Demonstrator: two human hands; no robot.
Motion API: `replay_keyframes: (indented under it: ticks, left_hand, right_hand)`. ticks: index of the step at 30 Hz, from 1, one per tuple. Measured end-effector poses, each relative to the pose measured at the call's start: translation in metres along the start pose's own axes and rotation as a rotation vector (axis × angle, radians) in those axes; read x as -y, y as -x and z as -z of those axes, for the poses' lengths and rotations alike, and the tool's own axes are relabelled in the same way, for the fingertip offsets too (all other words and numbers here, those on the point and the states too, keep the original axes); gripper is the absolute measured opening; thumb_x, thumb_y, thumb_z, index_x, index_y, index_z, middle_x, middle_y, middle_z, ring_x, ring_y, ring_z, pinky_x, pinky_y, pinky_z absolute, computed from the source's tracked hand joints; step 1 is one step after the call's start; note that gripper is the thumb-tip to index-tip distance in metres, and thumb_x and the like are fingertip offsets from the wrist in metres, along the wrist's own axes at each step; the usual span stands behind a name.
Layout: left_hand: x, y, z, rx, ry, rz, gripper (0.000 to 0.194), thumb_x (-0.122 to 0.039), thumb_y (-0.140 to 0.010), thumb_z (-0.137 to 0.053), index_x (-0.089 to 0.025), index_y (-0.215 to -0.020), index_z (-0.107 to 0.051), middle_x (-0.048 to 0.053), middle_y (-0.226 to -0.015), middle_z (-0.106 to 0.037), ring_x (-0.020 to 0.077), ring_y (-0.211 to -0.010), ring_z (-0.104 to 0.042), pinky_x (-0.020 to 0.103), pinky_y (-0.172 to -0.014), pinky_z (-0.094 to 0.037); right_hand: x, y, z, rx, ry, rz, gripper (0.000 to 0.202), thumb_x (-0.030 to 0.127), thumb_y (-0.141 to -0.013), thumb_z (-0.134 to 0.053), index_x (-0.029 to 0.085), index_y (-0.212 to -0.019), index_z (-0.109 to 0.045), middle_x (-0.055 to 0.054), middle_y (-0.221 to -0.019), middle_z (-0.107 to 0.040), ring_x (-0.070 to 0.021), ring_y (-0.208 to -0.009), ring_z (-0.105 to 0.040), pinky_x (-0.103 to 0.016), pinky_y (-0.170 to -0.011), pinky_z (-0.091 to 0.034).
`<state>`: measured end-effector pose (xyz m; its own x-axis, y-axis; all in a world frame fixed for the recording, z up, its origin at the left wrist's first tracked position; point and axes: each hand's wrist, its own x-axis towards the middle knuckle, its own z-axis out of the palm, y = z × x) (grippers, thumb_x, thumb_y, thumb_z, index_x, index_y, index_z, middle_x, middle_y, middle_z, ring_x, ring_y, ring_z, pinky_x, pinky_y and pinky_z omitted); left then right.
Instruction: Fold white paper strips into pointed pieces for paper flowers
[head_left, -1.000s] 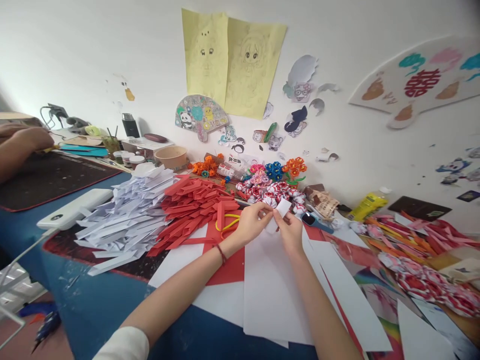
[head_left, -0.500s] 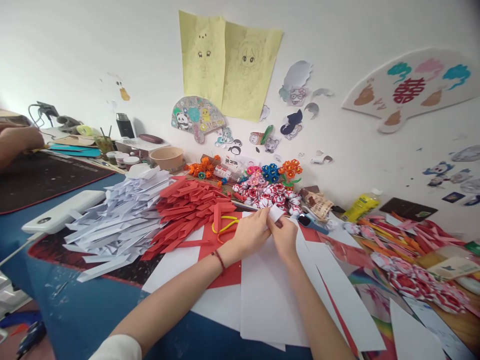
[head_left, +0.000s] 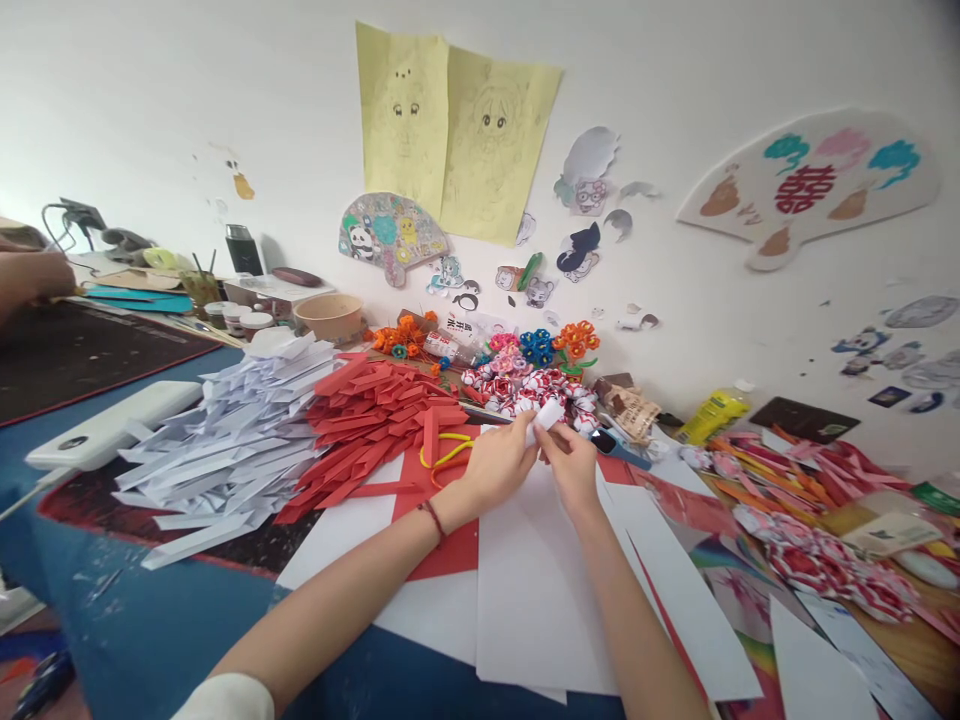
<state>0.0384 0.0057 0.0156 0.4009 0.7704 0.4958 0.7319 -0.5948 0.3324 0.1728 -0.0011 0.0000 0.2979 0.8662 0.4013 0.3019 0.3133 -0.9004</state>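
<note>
Between my left hand [head_left: 504,458] and my right hand [head_left: 570,460] is a small folded white paper strip [head_left: 551,413], its upper end sticking out above the fingers. Both hands are closed, pinching it from either side. Under my wrists lie white paper sheets [head_left: 525,600] over a red sheet [head_left: 450,550]. Just left of my left hand rest scissors with yellow handles [head_left: 448,455], partly covered by a folded red strip. Farther left are a heap of folded red paper strips [head_left: 375,420] and a heap of folded white paper strips [head_left: 232,440].
A white power bank [head_left: 112,425] with a cable lies at the left. Red-and-white paper flowers [head_left: 555,390] stand behind my hands, more [head_left: 825,565] at the right. A paper bowl [head_left: 330,317] and a yellow bottle [head_left: 716,412] stand by the wall. Another person's hand [head_left: 34,275] shows far left.
The white strip has turned and now shows more of its length above my fingers. My right fingers have shifted along it. The whole view has moved slightly.
</note>
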Motion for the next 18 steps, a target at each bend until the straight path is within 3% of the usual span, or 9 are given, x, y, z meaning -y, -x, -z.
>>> replay_keyframes:
  ticks: [5, 9, 14, 18]
  left_hand:
    - [0.002, -0.002, 0.002, -0.017, 0.0, -0.071, 0.04, -0.035, -0.089, -0.052, -0.02, -0.124, -0.042, 0.006, -0.102, -0.069, 0.023, -0.092, -0.065, 0.032, -0.077, -0.045]
    - [0.004, -0.002, 0.008, -0.07, 0.087, -0.12, 0.03, -0.035, -0.091, -0.049, -0.021, -0.117, -0.049, 0.006, -0.105, -0.068, 0.0207, -0.092, -0.064, 0.032, -0.079, -0.042]
    - [0.005, -0.004, 0.01, -0.121, 0.191, -0.05, 0.02, -0.036, -0.094, -0.045, -0.022, -0.103, -0.057, 0.001, -0.095, -0.069, 0.0166, -0.085, -0.064, 0.029, -0.075, -0.039]
    - [0.008, -0.006, 0.009, -0.165, 0.262, 0.012, 0.017, -0.038, -0.09, -0.053, -0.022, -0.093, -0.058, -0.002, -0.089, -0.067, 0.0152, -0.083, -0.061, 0.026, -0.07, -0.039]
  right_hand:
    - [-0.002, 0.001, 0.002, -0.07, 0.005, 0.018, 0.04, 0.054, -0.073, -0.067, 0.014, -0.077, -0.068, 0.001, -0.056, -0.054, -0.0114, -0.051, -0.046, -0.024, -0.048, -0.038]
    - [-0.002, 0.0, 0.002, -0.109, -0.009, -0.006, 0.04, 0.053, -0.071, -0.068, 0.014, -0.075, -0.067, 0.002, -0.054, -0.053, -0.0108, -0.048, -0.044, -0.024, -0.046, -0.037]
    - [-0.004, -0.002, 0.003, -0.126, 0.022, 0.008, 0.038, 0.052, -0.071, -0.068, 0.014, -0.074, -0.067, 0.0, -0.057, -0.057, -0.0119, -0.049, -0.046, -0.024, -0.047, -0.037]
    - [-0.004, 0.001, 0.002, -0.082, 0.205, 0.155, 0.031, 0.047, -0.076, -0.064, 0.016, -0.075, -0.067, -0.001, -0.066, -0.062, -0.0134, -0.056, -0.05, -0.025, -0.054, -0.039]
